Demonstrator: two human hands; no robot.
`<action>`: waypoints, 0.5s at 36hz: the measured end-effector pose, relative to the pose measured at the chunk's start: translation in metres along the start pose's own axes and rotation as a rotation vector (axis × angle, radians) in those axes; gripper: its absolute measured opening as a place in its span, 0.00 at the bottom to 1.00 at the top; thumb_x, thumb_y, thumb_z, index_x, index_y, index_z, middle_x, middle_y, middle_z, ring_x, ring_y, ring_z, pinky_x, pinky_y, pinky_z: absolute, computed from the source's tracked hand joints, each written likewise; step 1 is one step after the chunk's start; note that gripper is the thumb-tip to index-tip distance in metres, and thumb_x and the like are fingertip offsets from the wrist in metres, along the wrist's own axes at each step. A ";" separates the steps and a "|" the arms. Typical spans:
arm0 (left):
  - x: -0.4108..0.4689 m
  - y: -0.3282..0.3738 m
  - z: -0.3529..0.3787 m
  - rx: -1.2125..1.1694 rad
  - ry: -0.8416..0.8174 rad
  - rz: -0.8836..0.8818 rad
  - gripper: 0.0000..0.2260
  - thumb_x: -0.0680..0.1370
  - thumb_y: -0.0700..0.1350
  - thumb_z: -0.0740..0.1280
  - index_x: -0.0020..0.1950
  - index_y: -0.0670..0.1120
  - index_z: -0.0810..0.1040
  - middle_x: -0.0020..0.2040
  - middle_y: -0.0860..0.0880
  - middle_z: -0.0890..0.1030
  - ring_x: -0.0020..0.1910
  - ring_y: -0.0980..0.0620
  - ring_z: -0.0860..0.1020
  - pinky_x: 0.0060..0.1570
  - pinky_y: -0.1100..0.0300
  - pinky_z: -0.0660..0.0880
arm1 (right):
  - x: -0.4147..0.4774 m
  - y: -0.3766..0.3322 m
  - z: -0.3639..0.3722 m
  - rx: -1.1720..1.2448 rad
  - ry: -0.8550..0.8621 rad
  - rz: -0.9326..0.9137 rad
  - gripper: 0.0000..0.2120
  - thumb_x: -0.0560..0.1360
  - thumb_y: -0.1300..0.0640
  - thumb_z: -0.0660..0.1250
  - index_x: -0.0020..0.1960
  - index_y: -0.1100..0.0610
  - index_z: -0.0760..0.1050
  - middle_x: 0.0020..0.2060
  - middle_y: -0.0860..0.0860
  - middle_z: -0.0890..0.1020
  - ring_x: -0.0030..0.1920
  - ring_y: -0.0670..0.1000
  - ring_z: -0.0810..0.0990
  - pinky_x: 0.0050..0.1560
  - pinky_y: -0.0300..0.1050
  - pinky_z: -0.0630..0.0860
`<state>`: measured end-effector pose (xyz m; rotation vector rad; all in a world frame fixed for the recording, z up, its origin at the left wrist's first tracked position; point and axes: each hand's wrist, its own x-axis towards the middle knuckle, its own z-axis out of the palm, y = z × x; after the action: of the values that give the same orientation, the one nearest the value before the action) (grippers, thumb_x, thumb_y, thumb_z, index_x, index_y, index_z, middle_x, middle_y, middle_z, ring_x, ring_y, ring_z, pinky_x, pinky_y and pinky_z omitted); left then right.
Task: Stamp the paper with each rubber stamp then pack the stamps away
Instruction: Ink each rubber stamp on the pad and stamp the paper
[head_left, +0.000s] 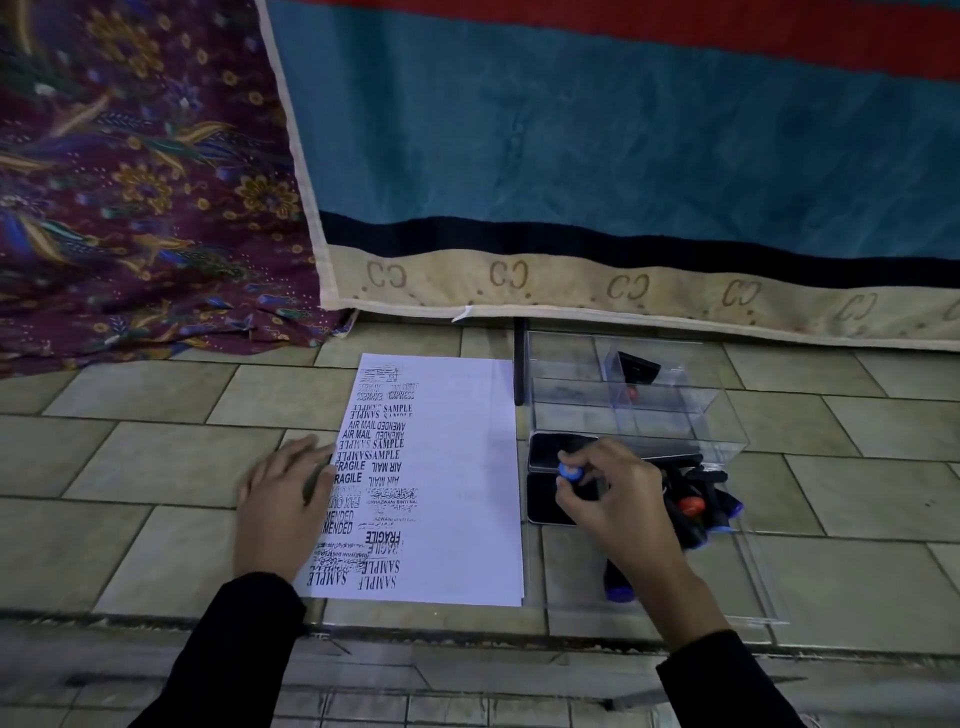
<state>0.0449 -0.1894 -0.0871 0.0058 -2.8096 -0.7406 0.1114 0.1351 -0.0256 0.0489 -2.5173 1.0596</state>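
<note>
Blue-capped stamp (570, 472) sits pinched in the right hand (618, 499) over the black ink pad (543, 504), just right of the paper (457, 467). Spread flat, the left hand (283, 499) rests on the paper's left edge. Inking, I judge; next it needs pressing squarely on the bare right half.

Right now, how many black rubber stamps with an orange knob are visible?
2. One orange-knobbed stamp sits inside the clear plastic box; a second stamp lies in the stamp pile beside the right hand. That pile may hide more.
</note>
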 end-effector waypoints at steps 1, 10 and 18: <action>0.000 -0.001 0.000 -0.001 0.005 0.008 0.11 0.80 0.45 0.66 0.61 0.52 0.80 0.66 0.51 0.76 0.65 0.46 0.70 0.66 0.50 0.58 | 0.002 0.000 0.001 0.001 0.006 0.009 0.06 0.65 0.70 0.73 0.40 0.64 0.79 0.40 0.52 0.81 0.39 0.36 0.78 0.42 0.26 0.74; 0.000 0.001 -0.002 -0.008 -0.007 0.009 0.18 0.77 0.53 0.58 0.61 0.52 0.80 0.66 0.51 0.76 0.65 0.46 0.71 0.67 0.50 0.59 | -0.008 0.002 0.001 0.006 0.027 -0.002 0.07 0.64 0.71 0.74 0.39 0.63 0.79 0.37 0.51 0.81 0.44 0.32 0.77 0.42 0.25 0.72; -0.001 0.000 0.000 -0.008 0.008 0.012 0.11 0.80 0.45 0.65 0.62 0.51 0.80 0.66 0.51 0.76 0.65 0.46 0.71 0.68 0.49 0.58 | -0.003 -0.008 -0.003 -0.037 -0.029 0.014 0.08 0.69 0.66 0.73 0.47 0.60 0.81 0.43 0.50 0.82 0.39 0.44 0.81 0.44 0.33 0.78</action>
<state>0.0464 -0.1894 -0.0870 -0.0096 -2.7964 -0.7476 0.1165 0.1310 -0.0199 0.0358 -2.5662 1.0243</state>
